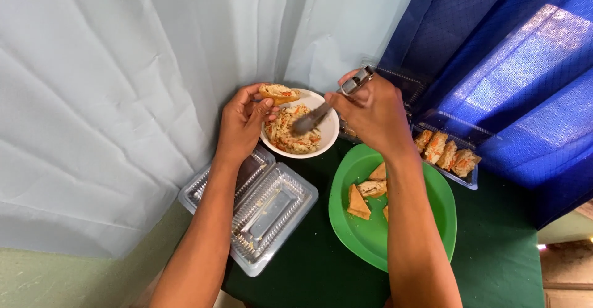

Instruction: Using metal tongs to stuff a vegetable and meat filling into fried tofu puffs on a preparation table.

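My left hand [242, 123] holds a small bread piece topped with filling [279, 92] just above the rim of a white bowl [330, 136]. The bowl contains shredded salad filling with orange bits [289, 133]. My right hand [374, 113] grips a metal spoon [324, 107] by its handle, its tip resting in the filling. Below my right forearm sits a green plate [370, 234] carrying several triangular bread pieces [364, 194].
An open clear plastic clamshell box [265, 212], with nothing in it, lies at the left on the dark green table [494, 246]. Another clear container with filled sandwiches [446, 152] stands at the right. Pale curtain hangs behind; blue fabric drapes at the right.
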